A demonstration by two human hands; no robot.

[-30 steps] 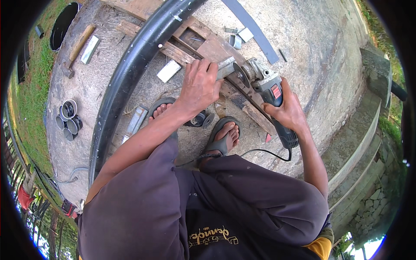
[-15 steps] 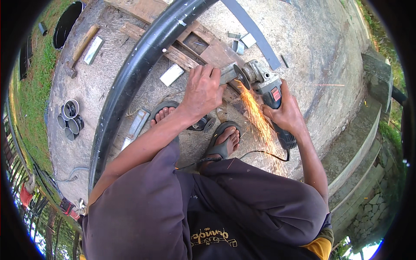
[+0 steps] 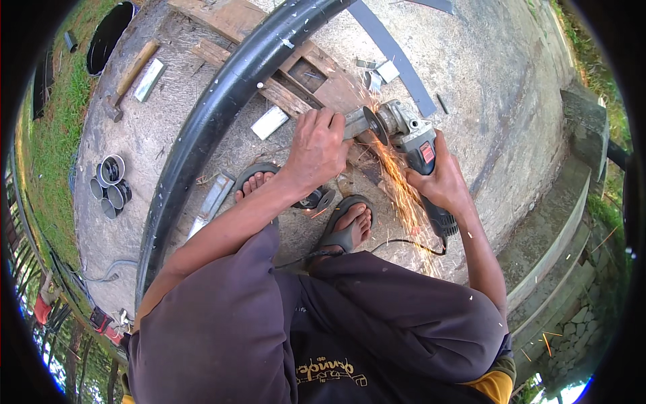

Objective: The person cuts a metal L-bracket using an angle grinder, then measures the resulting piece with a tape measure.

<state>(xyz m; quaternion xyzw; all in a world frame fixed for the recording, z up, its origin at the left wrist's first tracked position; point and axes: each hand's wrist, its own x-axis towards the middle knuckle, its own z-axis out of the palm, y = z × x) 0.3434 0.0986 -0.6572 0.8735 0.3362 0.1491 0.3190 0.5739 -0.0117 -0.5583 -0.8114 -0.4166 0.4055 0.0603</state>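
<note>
My right hand [image 3: 437, 174] is wrapped round the body of an angle grinder [image 3: 422, 149], its cord running back from the rear end. The grinder's disc [image 3: 375, 125] meets the end of a grey metal tube [image 3: 355, 124], and orange sparks [image 3: 398, 185] stream from the contact toward my foot. My left hand [image 3: 315, 149] is closed over that tube, knuckles up, holding it above the wooden boards [image 3: 336, 86]. Under my left wrist, a second round-bodied tool with a disc [image 3: 316, 200] lies on the ground, partly hidden by my arm.
A thick black curved pipe [image 3: 202, 135] arcs past my left arm. Cut metal pieces [image 3: 269, 122] lie about, with a hammer [image 3: 131, 77] and short pipe rings [image 3: 111, 170] at left. A flat grey strip [image 3: 393, 50] lies ahead. Concrete steps [image 3: 555, 249] rise at right. My sandalled feet [image 3: 353, 222] are close to the sparks.
The sparks now spread wider, with some flying above the disc and out to the right. Both hands keep their holds, and the grinder and tube have barely shifted.
</note>
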